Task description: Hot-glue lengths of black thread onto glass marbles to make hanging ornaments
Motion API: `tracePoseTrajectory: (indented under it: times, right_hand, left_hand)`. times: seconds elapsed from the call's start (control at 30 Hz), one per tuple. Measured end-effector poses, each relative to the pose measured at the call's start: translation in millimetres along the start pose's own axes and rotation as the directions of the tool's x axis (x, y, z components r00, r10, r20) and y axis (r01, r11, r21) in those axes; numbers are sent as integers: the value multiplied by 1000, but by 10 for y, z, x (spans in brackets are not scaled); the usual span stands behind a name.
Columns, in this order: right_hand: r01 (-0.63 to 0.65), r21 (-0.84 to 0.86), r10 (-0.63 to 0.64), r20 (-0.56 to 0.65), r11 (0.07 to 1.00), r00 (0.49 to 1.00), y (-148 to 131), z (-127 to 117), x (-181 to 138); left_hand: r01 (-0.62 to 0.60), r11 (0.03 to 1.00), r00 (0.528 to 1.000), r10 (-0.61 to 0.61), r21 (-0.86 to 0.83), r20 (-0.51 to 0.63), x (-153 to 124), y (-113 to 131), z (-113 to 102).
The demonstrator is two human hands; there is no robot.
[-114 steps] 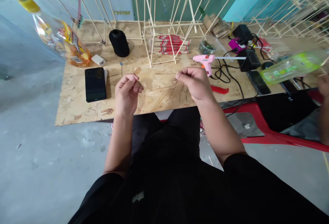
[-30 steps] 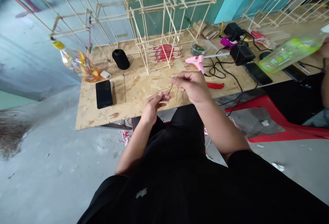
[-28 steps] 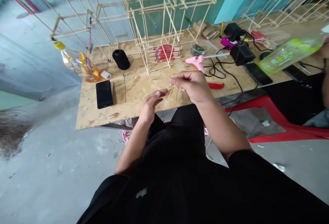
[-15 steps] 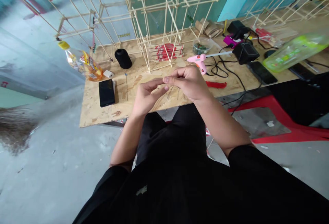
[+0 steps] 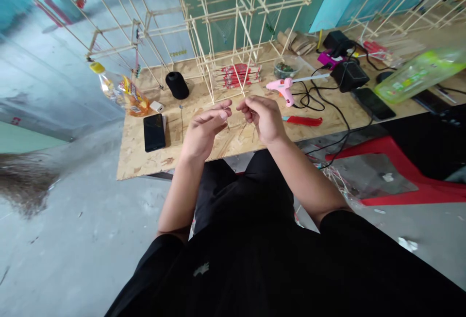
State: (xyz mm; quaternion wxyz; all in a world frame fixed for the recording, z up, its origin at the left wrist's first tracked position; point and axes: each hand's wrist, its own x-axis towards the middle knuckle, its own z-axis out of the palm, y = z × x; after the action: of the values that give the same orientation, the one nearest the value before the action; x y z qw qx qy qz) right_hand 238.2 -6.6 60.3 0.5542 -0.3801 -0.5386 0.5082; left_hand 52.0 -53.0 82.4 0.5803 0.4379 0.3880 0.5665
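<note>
My left hand (image 5: pixel 203 131) is above the front of the wooden board table (image 5: pixel 134 161), thumb pressed against its fingers. A short gap to its right, my right hand (image 5: pixel 265 119) has thumb and fingertips pinched together. Whatever either pinch holds is too fine to make out. Thin dark strands show on the board below the fingers. To the right of my right hand lies a red-handled knife (image 5: pixel 304 121). Behind that is a pink glue gun (image 5: pixel 284 89) with a clear glue stick in its back. A red-and-white bundle of wrapped sticks (image 5: pixel 236 75) lies beyond both hands.
A frame of thin wooden sticks (image 5: pixel 214 59) stands at the back. On the left are a black thread spool (image 5: pixel 177 85), a phone (image 5: pixel 154 132) and a drink bottle (image 5: pixel 127 96). Cables, black adapters (image 5: pixel 349 75) and a green-labelled bottle (image 5: pixel 418 74) crowd the right, above a red chair (image 5: pixel 396 171).
My hands were touching at the fingertips and have drawn apart, the left one moving left. More of the red-handled knife shows beside my right hand.
</note>
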Motion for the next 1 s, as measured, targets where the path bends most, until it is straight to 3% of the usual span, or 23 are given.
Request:
tracePoseTrajectory:
  times: [0.1,0.23,0.33,0.47,0.63,0.8,1.0]
  right_hand:
    - [-63,-55,61,-38,996,997,290,7,-93]
    - [-102,-137,116,94,985,989,551,111,-237]
    - [-102,-160,127,149,982,981,622,189,-293]
    - [-120,-155,137,109,981,985,608,147,-353]
    - [-125,-215,144,78,969,986,518,-153,-501]
    - [-226,-236,244,48,945,969,351,-555,-674]
    - [-393,-391,401,-64,833,914,222,-1244,-971]
  left_hand:
    - [8,999,1000,-8,-47,8,20,59,-54]
    - [21,996,999,-17,-88,45,30,91,-85]
    - [23,998,999,-21,-60,28,22,89,-102]
    - [5,1000,1000,-5,-23,-14,30,78,-173]
    - [-34,999,997,35,17,-70,89,57,-299]
    - [-52,998,994,54,21,-92,152,6,-382]
    - [-87,996,993,89,30,-72,188,-68,-391]
